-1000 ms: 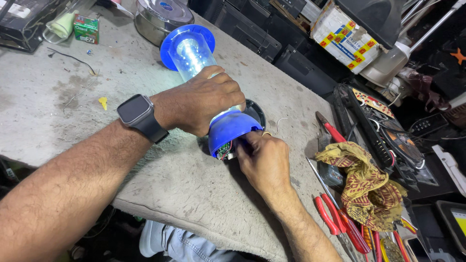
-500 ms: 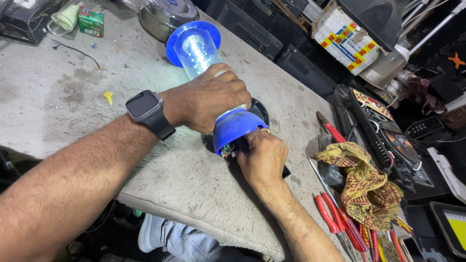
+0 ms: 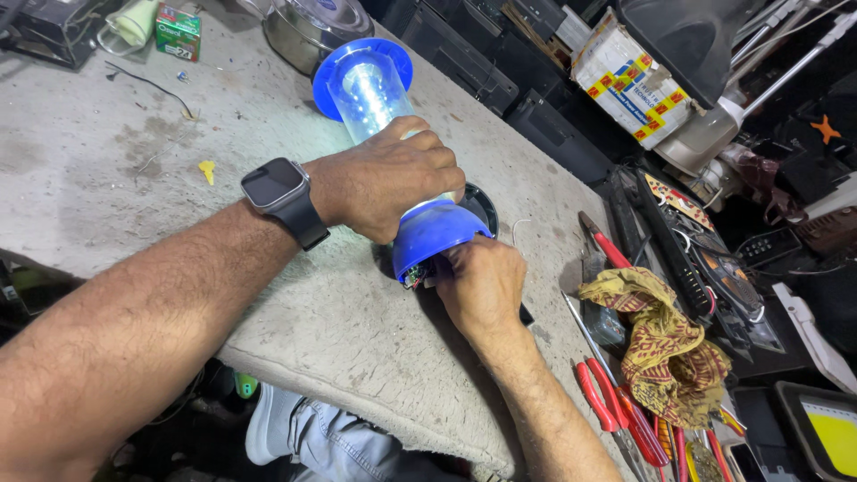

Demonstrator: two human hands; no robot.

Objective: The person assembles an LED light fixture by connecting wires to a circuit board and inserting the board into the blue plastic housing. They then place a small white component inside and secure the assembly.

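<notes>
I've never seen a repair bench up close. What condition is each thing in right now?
Blue lantern: lying on its side, lit, base opened.
Left hand: gripping the lantern's clear body.
Right hand: fingers working inside the open base.
Smartwatch: on left wrist, screen dark.
Patterned cloth: crumpled over tools.
Red-handled pliers: lying unused.

A small green and white carton (image 3: 178, 31) stands at the far left edge of the surface (image 3: 107, 178), with a red stripe on its side. A bigger white cardboard box (image 3: 629, 85) with yellow, red and blue printing lies tilted at the far right, beyond the surface. The watch (image 3: 274, 184) on the left wrist has a square dark grey screen. At the bottom right corner a dark tray-like frame holds a yellow screen (image 3: 830, 433).
</notes>
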